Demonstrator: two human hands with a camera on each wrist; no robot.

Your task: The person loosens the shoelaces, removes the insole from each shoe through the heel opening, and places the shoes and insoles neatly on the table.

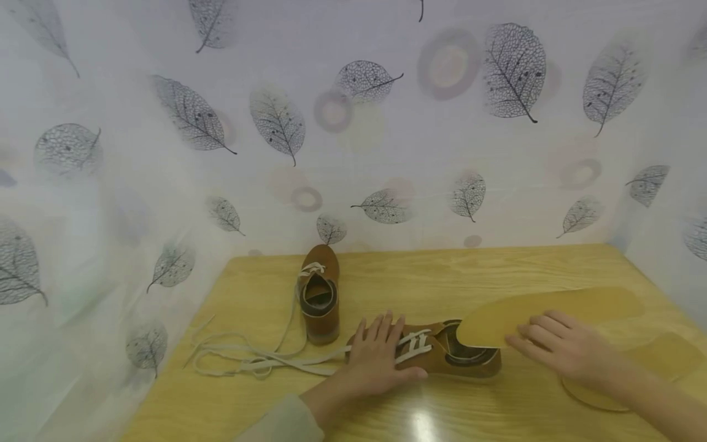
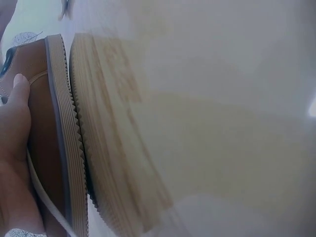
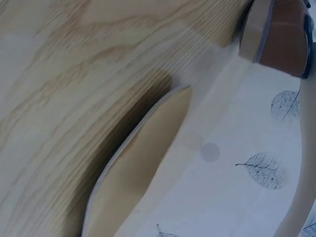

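A brown lace-up shoe lies lengthwise on the table, its dark opening toward the right. My left hand rests over its toe with the fingers spread straight, and the thumb lies along the shoe's side in the left wrist view. Between the fingers and thumb of my right hand is a long tan insole. Its rounded left end overlaps the shoe's opening in the head view. Another tan insole lies on the table beneath the right forearm, and the right wrist view shows that insole too.
A second brown shoe stands behind and left, toe pointing away. Long pale laces trail in loops over the left of the wooden table. Leaf-patterned sheeting encloses the back and sides.
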